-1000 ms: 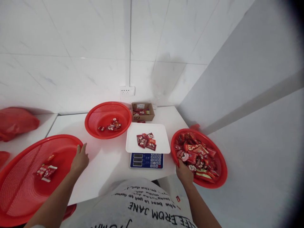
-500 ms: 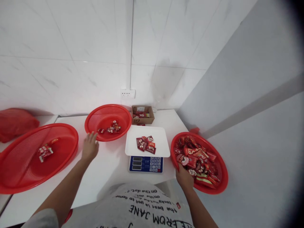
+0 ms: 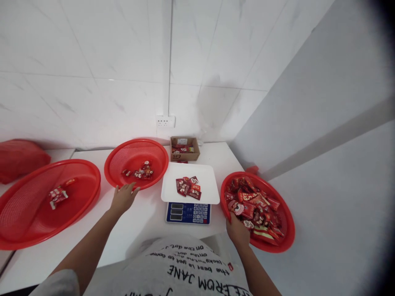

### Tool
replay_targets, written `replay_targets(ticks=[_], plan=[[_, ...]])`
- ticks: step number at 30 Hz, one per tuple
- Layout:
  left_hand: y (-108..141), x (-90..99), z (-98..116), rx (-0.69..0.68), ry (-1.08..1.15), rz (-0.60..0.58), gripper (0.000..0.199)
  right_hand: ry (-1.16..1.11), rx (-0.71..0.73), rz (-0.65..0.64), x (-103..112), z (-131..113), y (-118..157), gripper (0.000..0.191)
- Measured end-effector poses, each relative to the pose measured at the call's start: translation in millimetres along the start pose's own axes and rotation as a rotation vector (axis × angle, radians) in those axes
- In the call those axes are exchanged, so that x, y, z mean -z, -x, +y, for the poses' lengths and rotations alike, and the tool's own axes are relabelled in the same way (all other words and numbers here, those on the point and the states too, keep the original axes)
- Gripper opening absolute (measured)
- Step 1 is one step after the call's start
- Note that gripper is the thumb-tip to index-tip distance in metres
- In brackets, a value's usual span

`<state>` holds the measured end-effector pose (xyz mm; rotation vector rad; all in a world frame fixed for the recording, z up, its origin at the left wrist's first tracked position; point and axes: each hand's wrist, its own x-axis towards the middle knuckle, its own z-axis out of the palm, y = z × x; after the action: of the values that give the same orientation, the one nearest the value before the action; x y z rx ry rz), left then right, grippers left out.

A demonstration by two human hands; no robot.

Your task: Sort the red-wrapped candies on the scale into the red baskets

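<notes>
My right hand [image 3: 238, 231] grips the near left rim of a red basket [image 3: 288, 230] heaped with red-wrapped packets. My left hand [image 3: 124, 198], fingers spread, is at the front rim of the middle red basket [image 3: 160, 177], which holds several small red packets. Between the baskets stands a blue scale [image 3: 189, 213]; on its white tray [image 3: 207, 176] lies a small pile of dark red packets [image 3: 189, 188]. At the left, a larger red basket [image 3: 92, 181] holds a few packets [image 3: 58, 196].
Behind the scale sits a small cardboard box [image 3: 185, 156] of packets. A red bag [image 3: 23, 160] lies at the far left. The white table [image 3: 138, 224] meets a tiled wall with a socket [image 3: 166, 121]; a grey wall rises at the right.
My left hand has moved right along the middle basket's front rim. That basket has shifted slightly left and nearer, and its packets moved with it. My right hand keeps its grip.
</notes>
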<state>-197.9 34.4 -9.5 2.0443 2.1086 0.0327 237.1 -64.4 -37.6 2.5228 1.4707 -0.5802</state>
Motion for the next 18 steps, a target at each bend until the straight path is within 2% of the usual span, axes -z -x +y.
replay_targets(ticks=[5,9,13,16,18], plan=[[22,10.9,-20,0.034,-0.022,-0.087,0.045,0.024,-0.005,0.010,-1,0,1,0.045],[37,17.8,-36,0.074,-0.011,-0.222,0.045,0.037,-0.003,0.006,0,-1,2,0.044],[44,15.1,-61,0.137,0.034,-0.347,0.042,0.043,-0.008,0.002,2,-2,3,0.043],[46,11.5,-79,0.136,0.044,-0.401,0.040,0.046,-0.011,-0.006,4,-2,4,0.043],[46,11.4,-84,0.125,0.026,-0.423,0.039,0.046,-0.019,-0.016,4,-3,5,0.042]])
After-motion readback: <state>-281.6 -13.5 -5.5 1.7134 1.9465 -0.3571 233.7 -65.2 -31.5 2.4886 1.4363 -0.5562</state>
